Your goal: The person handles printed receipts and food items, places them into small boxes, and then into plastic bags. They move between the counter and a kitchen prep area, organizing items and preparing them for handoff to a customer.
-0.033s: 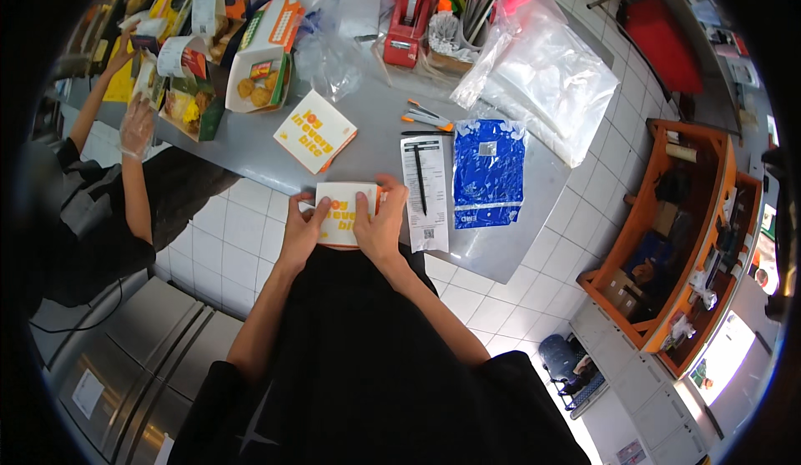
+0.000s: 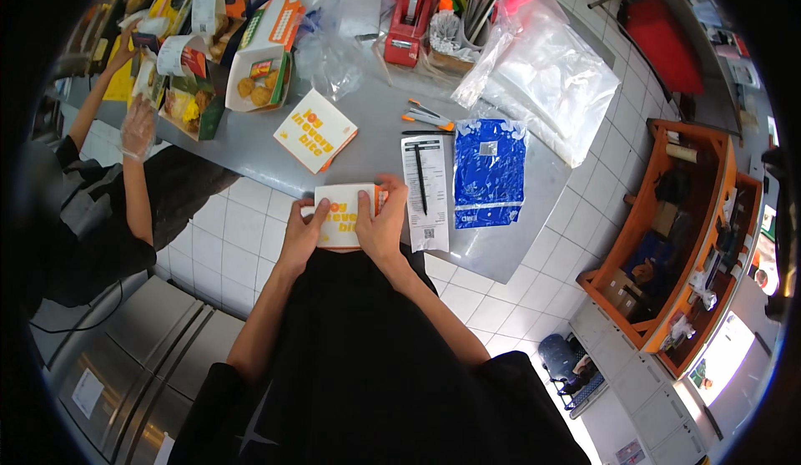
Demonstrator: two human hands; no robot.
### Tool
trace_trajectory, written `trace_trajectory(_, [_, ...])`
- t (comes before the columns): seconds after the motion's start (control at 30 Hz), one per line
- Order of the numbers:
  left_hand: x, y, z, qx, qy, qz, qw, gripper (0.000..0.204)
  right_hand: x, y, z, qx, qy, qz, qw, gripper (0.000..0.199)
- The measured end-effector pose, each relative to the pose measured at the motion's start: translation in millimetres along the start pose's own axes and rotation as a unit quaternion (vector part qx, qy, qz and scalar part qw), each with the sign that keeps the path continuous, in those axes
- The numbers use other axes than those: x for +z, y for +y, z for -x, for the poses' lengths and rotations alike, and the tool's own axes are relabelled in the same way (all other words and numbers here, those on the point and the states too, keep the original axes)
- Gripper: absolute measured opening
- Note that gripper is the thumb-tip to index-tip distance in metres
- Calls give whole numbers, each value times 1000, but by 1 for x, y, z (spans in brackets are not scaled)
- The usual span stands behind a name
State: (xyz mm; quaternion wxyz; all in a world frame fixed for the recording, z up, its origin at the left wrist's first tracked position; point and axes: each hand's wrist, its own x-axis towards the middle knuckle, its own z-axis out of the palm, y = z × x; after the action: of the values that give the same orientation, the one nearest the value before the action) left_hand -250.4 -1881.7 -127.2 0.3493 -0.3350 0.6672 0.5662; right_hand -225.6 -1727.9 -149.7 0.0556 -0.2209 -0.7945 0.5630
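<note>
I hold a small white food box with orange lettering (image 2: 343, 214) at the near edge of the grey counter (image 2: 501, 214). My left hand (image 2: 301, 229) grips its left side and my right hand (image 2: 383, 224) grips its right side, thumbs on top. A second, closed box of the same kind (image 2: 315, 130) lies further back on the counter. Right of my hands lies a long paper receipt (image 2: 425, 192) with a black pen (image 2: 420, 179) on it, and beside that a blue plastic bag (image 2: 489, 171).
A co-worker in gloves (image 2: 138, 128) works at the left with open boxes of fried food (image 2: 259, 64). Clear plastic bags (image 2: 546, 81), a red tape dispenser (image 2: 407, 27), orange-capped pens (image 2: 427, 116) and a pink holder crowd the back. An orange shelf cart (image 2: 676, 231) stands right.
Nothing has visibly changed; both hands stay on the box.
</note>
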Motion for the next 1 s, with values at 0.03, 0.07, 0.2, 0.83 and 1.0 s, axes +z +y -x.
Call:
trace_trajectory(0.03, [-1,3,4,-41,-3,1,999,55,2,1,-2,14,4,-28,1000,42])
trace_trajectory(0.07, [-2,4,9,-54,-21,-3,998,55,2,2,-2,54,9,-48,997,41])
trace_trajectory(0.2, [-10,3,19,-50,-96,104,989,52,4,13,-9,112,15,-144,983,44])
trace_trajectory(0.83, [19,-12,34,-82,-131,244,957,51,13,-14,16,374,10,-283,883,56])
trace_trajectory(1.0, [14,-8,30,-53,-146,246,957,54,16,-10,22,314,2,-255,915,57])
